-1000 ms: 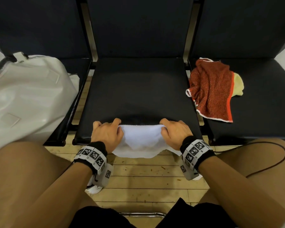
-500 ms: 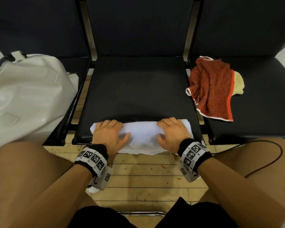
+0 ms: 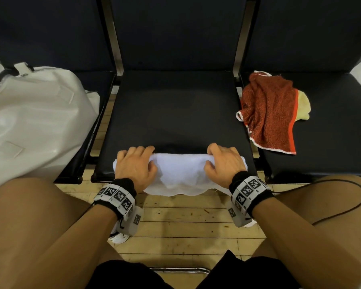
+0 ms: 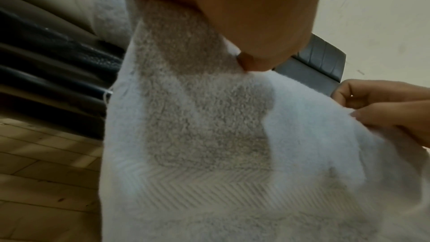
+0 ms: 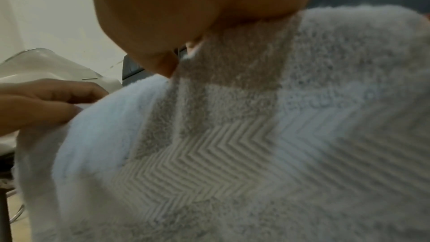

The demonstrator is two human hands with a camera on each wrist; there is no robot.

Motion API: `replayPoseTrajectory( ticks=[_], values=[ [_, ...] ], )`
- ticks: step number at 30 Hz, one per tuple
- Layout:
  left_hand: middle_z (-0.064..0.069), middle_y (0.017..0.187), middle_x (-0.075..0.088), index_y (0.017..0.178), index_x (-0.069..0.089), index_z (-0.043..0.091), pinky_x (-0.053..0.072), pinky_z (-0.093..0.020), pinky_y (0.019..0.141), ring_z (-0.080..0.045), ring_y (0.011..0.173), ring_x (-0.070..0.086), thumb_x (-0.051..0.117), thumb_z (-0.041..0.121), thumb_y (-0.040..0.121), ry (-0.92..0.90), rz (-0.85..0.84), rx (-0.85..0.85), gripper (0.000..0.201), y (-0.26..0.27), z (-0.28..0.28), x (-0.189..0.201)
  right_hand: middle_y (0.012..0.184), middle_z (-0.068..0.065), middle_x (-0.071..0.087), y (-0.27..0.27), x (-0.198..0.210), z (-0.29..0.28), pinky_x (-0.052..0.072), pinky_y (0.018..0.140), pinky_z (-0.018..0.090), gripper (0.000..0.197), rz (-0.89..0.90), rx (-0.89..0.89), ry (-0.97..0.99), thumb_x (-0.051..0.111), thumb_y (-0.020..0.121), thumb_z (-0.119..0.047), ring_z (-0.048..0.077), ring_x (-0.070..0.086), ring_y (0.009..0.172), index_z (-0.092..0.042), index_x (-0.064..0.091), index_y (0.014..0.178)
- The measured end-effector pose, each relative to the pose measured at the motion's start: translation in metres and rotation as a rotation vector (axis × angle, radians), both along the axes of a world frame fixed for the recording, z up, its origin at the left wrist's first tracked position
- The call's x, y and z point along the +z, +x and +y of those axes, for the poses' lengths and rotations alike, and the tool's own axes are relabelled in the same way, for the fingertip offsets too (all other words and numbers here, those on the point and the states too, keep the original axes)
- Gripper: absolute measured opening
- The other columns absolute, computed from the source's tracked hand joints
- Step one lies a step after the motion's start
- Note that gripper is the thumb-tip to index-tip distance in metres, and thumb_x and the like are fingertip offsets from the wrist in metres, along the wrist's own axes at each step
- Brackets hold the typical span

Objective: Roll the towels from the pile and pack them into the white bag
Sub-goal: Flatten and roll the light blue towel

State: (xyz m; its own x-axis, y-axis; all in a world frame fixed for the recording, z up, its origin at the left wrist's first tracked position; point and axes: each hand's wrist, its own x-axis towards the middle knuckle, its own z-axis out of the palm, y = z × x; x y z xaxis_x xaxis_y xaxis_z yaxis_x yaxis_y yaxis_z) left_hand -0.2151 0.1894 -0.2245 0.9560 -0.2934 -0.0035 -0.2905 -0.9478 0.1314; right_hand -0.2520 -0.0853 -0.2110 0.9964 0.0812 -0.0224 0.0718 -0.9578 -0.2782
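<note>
A white towel [image 3: 180,172] lies partly rolled along the front edge of the middle black seat [image 3: 175,113], its loose end hanging over the edge. My left hand [image 3: 137,163] grips the roll's left end with curled fingers. My right hand [image 3: 223,162] grips the right end the same way. In the left wrist view the towel [image 4: 209,135] fills the frame, with my right hand's fingers [image 4: 384,109] on its far side. The right wrist view shows the towel's [image 5: 232,144] zigzag band. The white bag [image 3: 33,126] sits on the left seat. A red towel [image 3: 269,111] lies over a yellow one [image 3: 303,107] on the right seat.
Three black seats stand in a row with metal posts between their backs. Wooden floor shows below the seat edge. My bare knees flank the middle seat, and a thin black cable [image 3: 342,209] runs over my right thigh.
Both hands moved from lying over the roll to curling round it again, fingers hooked over the far side. The roll sits slightly farther onto the seat than one second ago.
</note>
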Motion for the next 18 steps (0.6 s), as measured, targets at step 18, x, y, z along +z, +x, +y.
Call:
replayPoseTrajectory(
  ticks=[18],
  values=[
    [0.0, 0.113, 0.067, 0.127, 0.059, 0.021, 0.033, -0.04, 0.104, -0.022, 0.109, 0.055, 0.046, 0.032, 0.094, -0.042, -0.005, -0.027, 0.036, 0.001, -0.006, -0.001, 0.103, -0.003, 0.065, 0.006, -0.016, 0.0, 0.03, 0.1, 0.035, 0.03, -0.061, 0.084, -0.085, 0.044, 0.092, -0.031, 0.019, 0.057, 0.097, -0.023, 0.06, 0.115]
  ],
)
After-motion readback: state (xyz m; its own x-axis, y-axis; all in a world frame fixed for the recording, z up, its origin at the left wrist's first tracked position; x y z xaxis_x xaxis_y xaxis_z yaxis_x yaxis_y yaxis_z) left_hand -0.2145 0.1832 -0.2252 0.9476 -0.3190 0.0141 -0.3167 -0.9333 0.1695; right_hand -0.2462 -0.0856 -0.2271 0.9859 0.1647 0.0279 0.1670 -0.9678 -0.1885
